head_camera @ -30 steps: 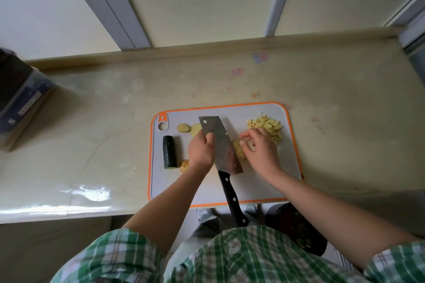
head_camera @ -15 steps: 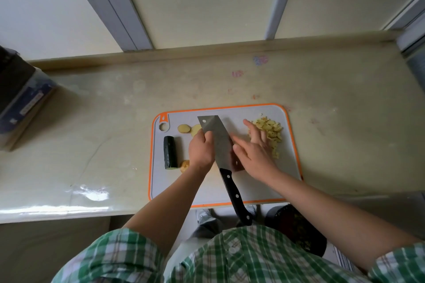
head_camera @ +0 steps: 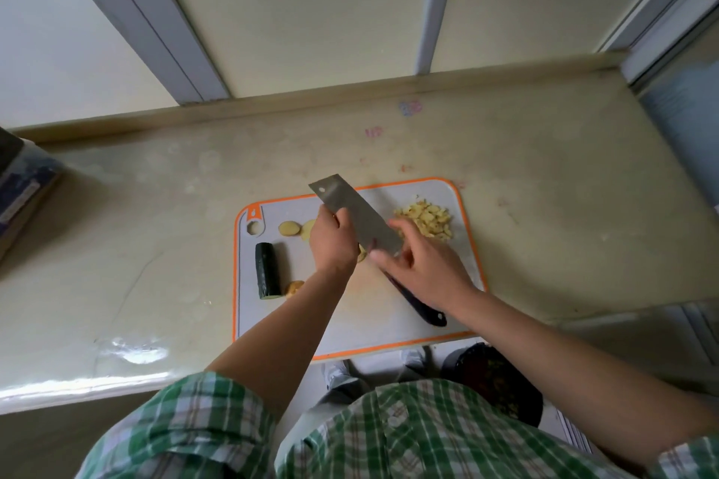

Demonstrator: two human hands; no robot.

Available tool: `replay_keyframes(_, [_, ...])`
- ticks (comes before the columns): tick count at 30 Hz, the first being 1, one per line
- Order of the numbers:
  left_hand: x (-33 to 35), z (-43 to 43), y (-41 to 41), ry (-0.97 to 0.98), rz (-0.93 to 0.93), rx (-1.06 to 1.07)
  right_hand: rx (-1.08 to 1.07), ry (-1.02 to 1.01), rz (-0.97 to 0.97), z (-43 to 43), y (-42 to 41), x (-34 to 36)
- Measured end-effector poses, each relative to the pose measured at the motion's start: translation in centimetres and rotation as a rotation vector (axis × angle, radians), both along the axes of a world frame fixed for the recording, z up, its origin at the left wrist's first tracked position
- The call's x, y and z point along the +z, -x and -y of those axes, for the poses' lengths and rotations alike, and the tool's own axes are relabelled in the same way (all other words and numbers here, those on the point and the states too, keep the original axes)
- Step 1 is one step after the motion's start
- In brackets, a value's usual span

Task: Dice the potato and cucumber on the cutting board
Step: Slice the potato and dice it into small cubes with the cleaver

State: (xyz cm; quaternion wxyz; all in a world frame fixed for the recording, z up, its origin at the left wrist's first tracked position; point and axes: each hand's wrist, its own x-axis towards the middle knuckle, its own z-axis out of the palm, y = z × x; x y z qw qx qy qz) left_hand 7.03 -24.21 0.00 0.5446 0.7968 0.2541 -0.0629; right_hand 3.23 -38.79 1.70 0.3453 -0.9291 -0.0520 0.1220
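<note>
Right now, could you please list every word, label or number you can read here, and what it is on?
Nothing is legible.
The white label on the dark blue box at the left edge: too blurred to read.
The purple mark and pink mark on the beige countertop: smudges, no letters readable.

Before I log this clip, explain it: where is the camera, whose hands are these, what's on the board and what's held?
No machine here: a person works bare-handed. The camera sits on their head and looks down at the work. On the counter lies an orange-rimmed cutting board. It carries a pile of diced potato, two potato slices, a potato piece and a cucumber piece not yet diced. The left hand grips the cleaver by its blade; straight fingers of the right hand touch the blade's flat.
</note>
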Motion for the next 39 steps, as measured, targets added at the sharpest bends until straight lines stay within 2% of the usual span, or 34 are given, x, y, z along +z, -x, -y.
replay_keyframes(2, [0.5,0.7,-0.6,-0.002,0.005,0.002,0.09,0.101,-0.068,0.0,0.4,0.0])
replay_keyframes(4, [1.1,1.3,-0.9,0.071,0.027,0.002,0.034,-0.008,-0.079,0.4,0.2,-0.6])
replay_keyframes(6, [1.4,1.7,-0.9,0.147,0.027,-0.049,-0.113,-0.187,-0.107,1.2,-0.2,-0.8])
replay_keyframes(8, [0.7,1.4,-0.5,-0.003,0.043,-0.199,-0.233,-0.323,-0.153,2.2,-0.5,-0.7])
replay_keyframes(10, [-0.6,0.8,0.2,-0.33,0.062,-0.449,-0.341,-0.49,-0.221,3.0,-0.5,-0.6])
replay_keyframes(12, [-1.7,0.6,0.9,-0.545,0.072,-0.654,-0.45,-0.626,-0.297,3.8,-0.6,-0.5])
replay_keyframes(17, [-3.2,0.8,1.2,-0.927,0.273,-1.022,-0.532,-0.693,-0.369,4.8,-0.4,-1.0])
replay_keyframes(20, [-3.2,0.3,0.6,-1.023,0.41,-1.108,-0.528,-0.693,-0.381,5.0,-0.3,-1.2])
replay_keyframes(22, [-3.2,0.1,0.3,-1.011,0.524,-1.176,-0.525,-0.688,-0.387,5.0,-0.4,-1.3])
replay_keyframes(25, [-3.2,-0.1,0.2,-0.997,0.588,-1.247,-0.521,-0.683,-0.39,4.9,-0.6,-1.3])
replay_keyframes(30, [-3.7,0.1,-0.6,-0.988,0.558,-1.259,-0.508,-0.69,-0.39,5.0,-0.6,-1.2])
replay_keyframes(33, [-3.8,0.2,-1.1,-0.903,0.521,-1.177,-0.512,-0.689,-0.387,5.1,-0.6,-1.2])
replay_keyframes(36, [-3.6,0.3,-1.5,-0.664,0.407,-0.93,-0.526,-0.697,-0.385,5.1,-0.5,-1.1])
replay_keyframes(39, [-3.1,0.2,-1.9,-0.423,0.292,-0.503,-0.532,-0.723,-0.405,4.9,-0.2,-0.9])
